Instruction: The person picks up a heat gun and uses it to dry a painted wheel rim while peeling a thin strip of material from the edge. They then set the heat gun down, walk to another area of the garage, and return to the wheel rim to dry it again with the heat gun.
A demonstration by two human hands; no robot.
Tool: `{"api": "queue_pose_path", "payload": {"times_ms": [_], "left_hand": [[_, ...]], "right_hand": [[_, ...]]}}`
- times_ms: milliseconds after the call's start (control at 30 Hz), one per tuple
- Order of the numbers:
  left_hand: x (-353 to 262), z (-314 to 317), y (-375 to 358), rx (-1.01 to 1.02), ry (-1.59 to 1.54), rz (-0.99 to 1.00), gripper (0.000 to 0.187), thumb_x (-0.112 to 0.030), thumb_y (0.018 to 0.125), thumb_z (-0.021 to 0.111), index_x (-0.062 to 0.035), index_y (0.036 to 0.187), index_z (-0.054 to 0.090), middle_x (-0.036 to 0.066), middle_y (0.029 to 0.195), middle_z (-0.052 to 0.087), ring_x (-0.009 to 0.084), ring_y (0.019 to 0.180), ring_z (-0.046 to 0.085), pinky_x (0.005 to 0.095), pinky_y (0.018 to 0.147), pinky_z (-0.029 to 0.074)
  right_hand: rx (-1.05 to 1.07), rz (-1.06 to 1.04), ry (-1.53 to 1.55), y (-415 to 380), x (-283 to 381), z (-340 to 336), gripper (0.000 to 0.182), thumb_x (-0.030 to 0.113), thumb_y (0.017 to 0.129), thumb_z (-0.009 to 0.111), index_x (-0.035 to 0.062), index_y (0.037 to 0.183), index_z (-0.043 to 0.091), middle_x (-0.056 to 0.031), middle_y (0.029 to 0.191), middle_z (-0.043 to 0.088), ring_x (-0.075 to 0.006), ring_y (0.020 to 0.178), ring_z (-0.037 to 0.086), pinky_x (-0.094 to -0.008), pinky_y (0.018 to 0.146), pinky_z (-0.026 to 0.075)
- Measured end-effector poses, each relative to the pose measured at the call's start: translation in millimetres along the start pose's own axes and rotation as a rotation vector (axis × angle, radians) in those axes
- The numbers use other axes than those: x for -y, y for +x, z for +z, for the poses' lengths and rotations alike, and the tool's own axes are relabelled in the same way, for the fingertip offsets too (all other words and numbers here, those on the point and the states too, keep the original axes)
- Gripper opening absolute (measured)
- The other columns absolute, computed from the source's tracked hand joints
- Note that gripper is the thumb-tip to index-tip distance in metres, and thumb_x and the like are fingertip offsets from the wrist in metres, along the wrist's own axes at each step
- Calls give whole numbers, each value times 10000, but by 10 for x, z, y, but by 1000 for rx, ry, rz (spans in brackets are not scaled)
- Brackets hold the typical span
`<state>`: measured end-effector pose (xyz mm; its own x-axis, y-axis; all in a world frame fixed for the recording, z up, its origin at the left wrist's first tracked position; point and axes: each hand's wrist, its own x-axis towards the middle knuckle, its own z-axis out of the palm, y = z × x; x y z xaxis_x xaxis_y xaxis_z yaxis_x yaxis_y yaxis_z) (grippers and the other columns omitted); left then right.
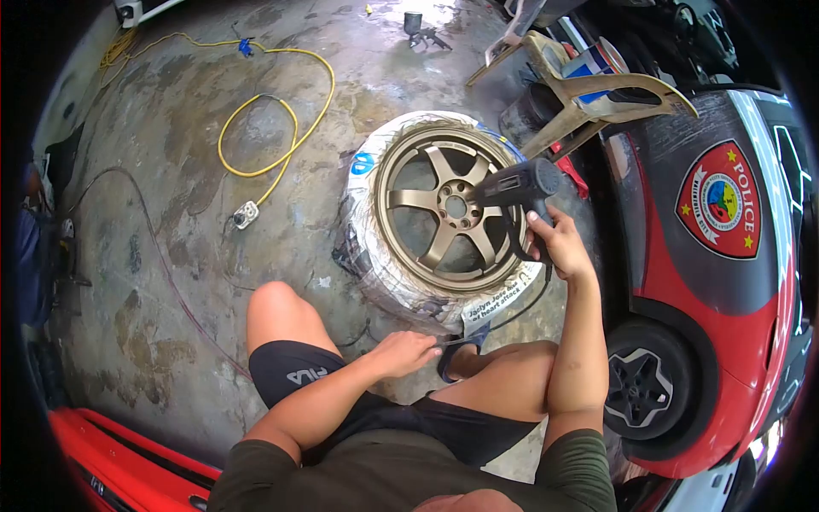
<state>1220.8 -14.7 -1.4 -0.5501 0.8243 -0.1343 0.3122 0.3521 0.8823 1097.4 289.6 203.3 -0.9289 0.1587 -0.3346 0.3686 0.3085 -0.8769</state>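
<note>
My right hand (559,243) is closed around the handle of a black heat gun (520,183). The heat gun's nozzle points left, over the hub of a bronze six-spoke wheel (418,198). Newspaper and plastic masking (368,247) wraps the tyre, which lies flat on the floor in front of my knees. From the handle a dark power cord (527,309) loops down toward my lap. My left hand (404,353) rests between my thighs, fingers pinched on that cord. Parts of the rim behind the heat gun and my right hand are hidden.
A yellow extension cord (328,98) curls on the concrete, ending in a socket box (246,215). A spray gun (426,37) lies at the back. To the right stand a worn plastic chair (589,85) and a red-and-black police car (717,290). A red panel (128,461) is at lower left.
</note>
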Motion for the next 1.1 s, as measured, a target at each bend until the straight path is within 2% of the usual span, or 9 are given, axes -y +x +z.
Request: {"api": "queue_pose_path", "payload": {"times_ms": [33,100,167,300,433,567,700,867,1100], "left_hand": [[-19,-13,3,1,7,3,384,-398,1091,556,-27,1062,648,237,965,720,488,950,686,590,808,534],[-73,-43,-11,9,21,13,390,-404,1088,561,-28,1085,664,242,962,724,491,949,688,594,809,536],[-113,-70,-36,14,23,-3,404,-415,1087,562,-26,1092,672,244,962,728,494,946,690,598,806,537],[-123,-73,-47,74,59,-85,411,-413,1092,554,-20,1065,674,239,999,730,489,978,692,593,817,536],[-35,5,-69,-18,16,-32,405,-401,1097,554,-17,1043,670,218,1025,700,475,996,684,567,846,544],[-82,25,-69,-60,-21,-42,403,-395,1095,563,-10,1040,667,206,1005,665,469,993,673,556,862,548],[-81,78,-35,-123,-56,-43,402,-398,1082,577,-9,1066,680,229,1039,672,463,1029,671,547,873,550],[-93,-19,-17,-9,-35,-147,338,-358,1048,610,-39,1110,707,259,988,731,480,968,700,564,843,563],[-113,-12,5,70,-13,-102,302,-336,1034,617,-57,1106,710,267,900,734,496,904,708,583,808,556]], "right_hand": [[134,-25,19,-48,99,37,287,251,1038,717,-22,1071,637,-44,777,652,-136,555,582,-272,527,438],[318,67,-52,-185,166,12,421,232,1015,761,-38,1315,638,-45,785,657,-110,567,579,-262,527,447],[527,79,-125,-279,203,67,491,209,996,785,-36,1387,619,-36,784,657,-96,573,576,-256,515,447],[481,-41,-197,-214,232,406,497,212,988,793,-40,1379,615,-17,773,643,-79,567,564,-257,501,433],[204,-256,-35,-8,259,702,459,205,1017,759,-58,1350,583,-3,777,634,-70,542,536,-247,485,404],[236,-210,40,-91,375,612,414,191,1016,759,-46,1313,594,-2,783,633,-71,547,535,-243,494,408],[340,-16,-105,-261,249,280,496,176,999,771,-63,1388,575,-24,804,656,-80,565,564,-250,512,434],[-120,-29,-231,-456,206,196,517,184,995,776,-96,1386,585,-15,752,637,-78,533,542,-265,494,411],[268,13,-183,-699,166,-72,356,210,994,762,-27,1239,659,-8,717,625,-79,545,555,-276,501,427]]}}
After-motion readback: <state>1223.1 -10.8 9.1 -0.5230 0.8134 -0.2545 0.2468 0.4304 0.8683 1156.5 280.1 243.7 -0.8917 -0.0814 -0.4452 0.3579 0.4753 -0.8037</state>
